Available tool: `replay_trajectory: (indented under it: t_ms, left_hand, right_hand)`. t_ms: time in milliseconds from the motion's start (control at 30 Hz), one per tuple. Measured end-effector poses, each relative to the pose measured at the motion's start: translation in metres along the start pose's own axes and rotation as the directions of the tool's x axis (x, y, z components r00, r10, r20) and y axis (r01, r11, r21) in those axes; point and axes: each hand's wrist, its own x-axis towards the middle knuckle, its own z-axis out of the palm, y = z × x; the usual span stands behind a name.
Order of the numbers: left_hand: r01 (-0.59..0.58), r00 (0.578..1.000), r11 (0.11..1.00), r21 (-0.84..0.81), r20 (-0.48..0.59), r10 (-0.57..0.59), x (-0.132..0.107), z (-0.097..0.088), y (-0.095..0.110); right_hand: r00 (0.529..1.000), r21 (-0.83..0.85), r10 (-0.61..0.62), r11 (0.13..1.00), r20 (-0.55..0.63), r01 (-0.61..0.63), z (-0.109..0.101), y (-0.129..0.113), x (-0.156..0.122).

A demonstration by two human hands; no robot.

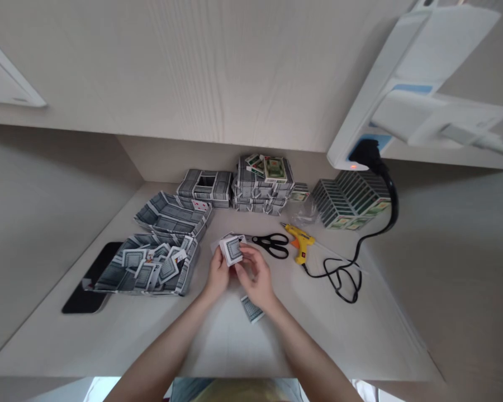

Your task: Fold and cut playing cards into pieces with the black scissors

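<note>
Left hand (218,274) and right hand (257,274) both pinching playing cards (233,250), centre of frame. Black scissors (270,241) near; yellow glue gun (302,243) farther right.

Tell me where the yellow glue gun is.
In the head view, the yellow glue gun lies right of centre on the tabletop, just right of the black scissors.

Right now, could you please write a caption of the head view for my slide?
Left hand and right hand hold playing cards over the table, beside a yellow glue gun.
</note>
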Motion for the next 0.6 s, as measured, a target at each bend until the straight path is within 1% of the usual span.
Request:
replay_trajectory:
  t_ms: [67,133,200,267,333,433,533,600]
  left_hand:
    - [0.061,0.998,0.996,-0.065,0.025,-0.060,-0.0018,0.0022,0.0012]
    - [0.130,0.988,0.985,-0.116,0.103,-0.119,-0.0039,0.0041,0.0009]
    - [0.166,0.976,0.976,-0.144,0.169,-0.141,-0.0054,0.0052,-0.0001]
    - [0.171,0.971,0.974,-0.152,0.192,-0.140,-0.0057,0.0055,-0.0011]
    - [0.166,0.971,0.976,-0.143,0.196,-0.137,-0.0052,0.0051,-0.0019]
    - [0.143,0.970,0.984,-0.106,0.214,-0.118,-0.0048,0.0039,-0.0031]
    - [0.106,0.968,0.994,-0.028,0.233,-0.096,-0.0059,0.0023,-0.0046]
    - [0.070,0.973,0.997,0.031,0.220,-0.076,-0.0068,0.0009,-0.0050]
  right_hand:
    - [0.995,0.133,0.100,0.986,-0.026,-0.096,-0.0010,0.0008,0.0015]
    - [0.977,0.209,0.202,0.960,-0.063,-0.185,-0.0032,0.0031,0.0036]
    - [0.954,0.235,0.291,0.935,-0.077,-0.267,-0.0054,0.0052,0.0055]
    - [0.932,0.236,0.357,0.912,-0.060,-0.335,-0.0070,0.0056,0.0066]
    - [0.919,0.232,0.392,0.898,-0.037,-0.373,-0.0073,0.0047,0.0070]
    - [0.911,0.241,0.412,0.886,-0.013,-0.397,-0.0053,0.0030,0.0068]
    - [0.905,0.250,0.426,0.875,0.010,-0.415,-0.0030,0.0038,0.0066]
    - [0.904,0.240,0.427,0.875,0.025,-0.420,-0.0035,0.0059,0.0069]
